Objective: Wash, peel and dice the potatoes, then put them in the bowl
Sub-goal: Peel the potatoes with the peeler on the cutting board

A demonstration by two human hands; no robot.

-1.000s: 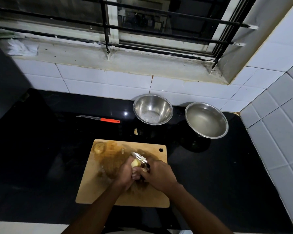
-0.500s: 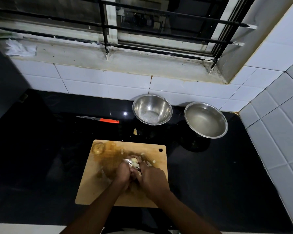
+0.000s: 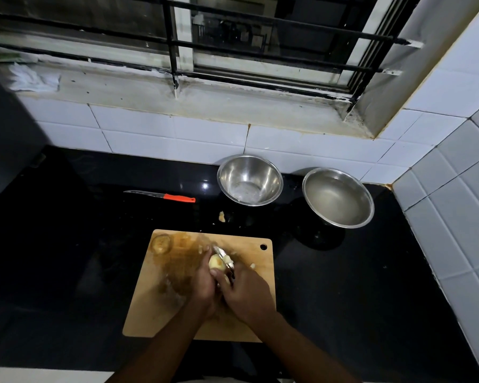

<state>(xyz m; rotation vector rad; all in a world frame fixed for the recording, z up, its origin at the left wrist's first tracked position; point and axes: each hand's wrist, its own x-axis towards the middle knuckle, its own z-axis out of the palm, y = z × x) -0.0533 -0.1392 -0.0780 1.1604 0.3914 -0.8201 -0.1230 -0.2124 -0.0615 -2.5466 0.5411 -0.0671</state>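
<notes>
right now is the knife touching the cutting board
Apart. The head view shows the knife lying on the black counter, with a clear dark strip of counter between it and the cutting board.

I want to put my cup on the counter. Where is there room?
The black counter left of the cutting board, below the knife, is bare. So is the patch right of the board, below the right bowl. It is crowded on the board, where both hands peel a potato among scraps, and at the back by the left bowl.

A home kitchen is being shown: a black table (image 3: 67, 244), white wall tiles (image 3: 205, 136), steel bowls (image 3: 250, 180), a cutting board (image 3: 161, 299).
</notes>
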